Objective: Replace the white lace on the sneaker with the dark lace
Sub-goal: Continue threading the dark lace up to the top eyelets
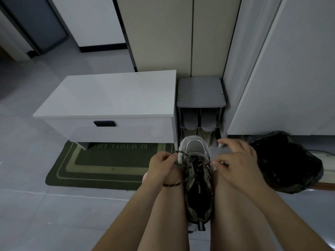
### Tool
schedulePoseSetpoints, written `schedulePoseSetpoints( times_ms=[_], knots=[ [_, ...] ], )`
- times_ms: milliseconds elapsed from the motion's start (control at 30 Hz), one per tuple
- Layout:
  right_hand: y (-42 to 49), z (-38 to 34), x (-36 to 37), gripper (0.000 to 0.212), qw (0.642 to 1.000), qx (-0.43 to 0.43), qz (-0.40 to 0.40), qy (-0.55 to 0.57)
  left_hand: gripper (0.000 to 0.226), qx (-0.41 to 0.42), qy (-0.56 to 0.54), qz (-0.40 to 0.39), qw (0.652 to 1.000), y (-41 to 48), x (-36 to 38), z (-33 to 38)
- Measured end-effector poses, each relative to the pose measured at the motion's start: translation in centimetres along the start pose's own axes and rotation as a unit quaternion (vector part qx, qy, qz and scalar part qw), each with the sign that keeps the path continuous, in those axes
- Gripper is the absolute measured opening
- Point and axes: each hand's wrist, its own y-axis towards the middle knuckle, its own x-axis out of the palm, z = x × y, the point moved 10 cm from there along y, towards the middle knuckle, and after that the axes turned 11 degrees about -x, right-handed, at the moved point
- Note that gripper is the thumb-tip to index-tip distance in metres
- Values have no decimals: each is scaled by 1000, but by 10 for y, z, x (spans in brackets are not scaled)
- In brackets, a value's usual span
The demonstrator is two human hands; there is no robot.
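Gripping the dark lace (pixel 196 163) at both ends: left hand (pixel 162 166) pinched shut on one end beside the sneaker (pixel 197 178), right hand (pixel 237 167) pinching the other end between thumb and forefinger, remaining fingers spread loose. Sneaker wedged upright between bare legs above the floor (pixel 54 214), toe pointing away toward a shoe rack (pixel 200 95). Lace already crossed through the eyelets. Green mat (pixel 101 165) under a white bench (pixel 108 105) at left; black bag (pixel 286 160) at right.

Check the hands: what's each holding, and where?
Both hold the dark lace threaded through the sneaker. Left hand pinches one free end, right hand pinches the other, each pulled out sideways from the eyelets.
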Motion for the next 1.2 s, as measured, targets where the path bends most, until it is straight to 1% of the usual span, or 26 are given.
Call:
schedulePoseSetpoints(
  times_ms=[67,133,167,233,300,333,367,433,500,533,600,633,700,767,900,1000,1067,1200],
  knots=[
    [-13,25,-17,14,998,49,28,10,20,15,22,-8,1000,-2,5,5],
    [-30,53,-28,13,993,109,34,21,13,40,72,-12,997,-3,11,11],
    [-38,63,-30,12,991,131,24,22,10,52,97,-16,994,-3,14,14],
    [-50,72,-20,11,989,148,-23,15,9,68,130,-22,989,-4,19,18],
    [-54,68,-4,11,987,144,-71,-14,13,85,132,-27,987,-4,21,20],
    [-52,64,0,12,987,138,-78,-27,15,92,132,-26,987,-4,21,21],
    [-46,58,2,15,989,127,-69,-36,17,96,134,-23,986,-5,21,22],
    [-25,33,2,18,996,79,-24,-37,17,92,135,-13,986,-5,19,21],
    [-3,-2,9,12,1000,9,-3,-23,15,89,138,-5,986,-4,17,19],
    [5,-18,20,8,999,-23,-20,-18,15,90,141,-4,986,-4,17,19],
    [14,-38,46,12,995,-46,-84,-16,15,95,146,-6,985,-3,18,19],
    [16,-40,57,12,993,-42,-110,-12,15,96,149,-8,984,-3,19,19],
    [17,-40,65,8,992,-38,-122,-3,14,103,158,-10,982,-5,21,20],
    [17,-37,65,4,993,-40,-108,3,14,110,167,-8,980,-6,23,20],
    [18,-38,48,4,996,-52,-67,3,12,103,160,-11,982,-5,21,20],
    [10,-27,30,11,999,-22,-48,10,8,102,177,-19,979,-7,22,18],
    [-1,-11,18,10,999,8,-36,20,8,100,200,-30,974,-9,26,16],
    [-19,30,-1,9,996,82,-5,34,21,127,234,-29,964,-14,29,16]
  ],
)
